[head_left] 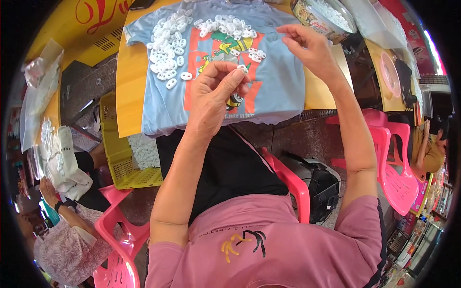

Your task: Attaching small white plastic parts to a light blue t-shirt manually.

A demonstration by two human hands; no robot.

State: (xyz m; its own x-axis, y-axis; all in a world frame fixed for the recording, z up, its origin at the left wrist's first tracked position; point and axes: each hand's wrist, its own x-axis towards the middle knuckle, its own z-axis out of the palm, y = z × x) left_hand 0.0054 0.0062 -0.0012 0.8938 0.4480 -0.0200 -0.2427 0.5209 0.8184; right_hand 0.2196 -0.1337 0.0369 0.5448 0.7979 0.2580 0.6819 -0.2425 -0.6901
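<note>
My left hand is raised over the shirt, with thumb and fingers pinched on a small white plastic piece. To the right, my right hand hovers over the shirt's far right part, thumb and index finger a little apart; I see nothing between them. Tiny dark bits lie on the cloth beside its fingertips. A light blue printed T-shirt is spread on the table. White oval two-holed pieces form a long heap at the left, another heap at the far middle and a small cluster nearer.
A round tub of white pieces stands at the far right of the yellow table. Below left is a yellow crate holding white pieces. Pink chairs stand on both sides. Another person sits at the left, one more far right.
</note>
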